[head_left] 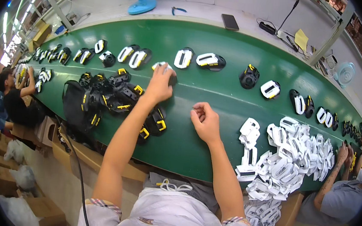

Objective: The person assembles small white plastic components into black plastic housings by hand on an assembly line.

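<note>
Left hand (161,83): grip bent over a black-and-white piece (160,64), fingers on it; whether clamped or merely touching, I cannot tell.
Black-and-white piece: under the left fingertips, beyond the wrist toward the far edge of the green worktop (177,155).
Long axis: mostly covered by the fingers, so its slant is hidden; the neighbouring piece (183,58) just to the right points roughly from near edge to far.
Right hand (204,121): the farther one, closer to the near edge; grip loosely curled, nothing seen in it.
White frames (289,159): heaped along the near edge, right of both hands.
</note>
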A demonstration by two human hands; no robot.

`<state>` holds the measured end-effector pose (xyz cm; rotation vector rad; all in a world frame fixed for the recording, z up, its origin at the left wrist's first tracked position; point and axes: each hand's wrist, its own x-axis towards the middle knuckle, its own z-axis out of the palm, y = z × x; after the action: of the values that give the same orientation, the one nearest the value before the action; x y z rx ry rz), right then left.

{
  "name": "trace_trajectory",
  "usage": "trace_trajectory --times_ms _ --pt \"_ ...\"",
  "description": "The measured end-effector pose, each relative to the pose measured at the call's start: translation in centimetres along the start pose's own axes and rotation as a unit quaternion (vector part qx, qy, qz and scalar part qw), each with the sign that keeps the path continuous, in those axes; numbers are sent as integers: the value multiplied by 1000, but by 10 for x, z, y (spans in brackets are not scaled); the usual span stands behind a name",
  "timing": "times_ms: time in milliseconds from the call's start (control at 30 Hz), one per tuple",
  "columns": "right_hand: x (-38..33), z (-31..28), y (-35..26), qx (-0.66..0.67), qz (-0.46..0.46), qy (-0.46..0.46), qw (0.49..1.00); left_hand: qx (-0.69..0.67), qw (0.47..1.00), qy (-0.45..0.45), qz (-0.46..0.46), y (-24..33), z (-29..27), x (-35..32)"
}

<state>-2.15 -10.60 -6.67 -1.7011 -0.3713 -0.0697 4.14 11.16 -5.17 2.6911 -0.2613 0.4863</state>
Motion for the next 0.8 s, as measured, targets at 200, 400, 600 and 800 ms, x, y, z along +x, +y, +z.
trace_trajectory --times_ms 200,400,600,800 --pt "0 6 0 -4 9 5 1000 173 981 71 -51 -33 6 35" --pt "2 0 9 -53 15 -19 998 -140 982 -37 124 119 6 37" --pt "2 3 13 -10 39 5 999 -33 947 -295 124 237 53 13" --pt "4 4 10 -81 26 -12 996 -95 958 -238 128 223 72 7"
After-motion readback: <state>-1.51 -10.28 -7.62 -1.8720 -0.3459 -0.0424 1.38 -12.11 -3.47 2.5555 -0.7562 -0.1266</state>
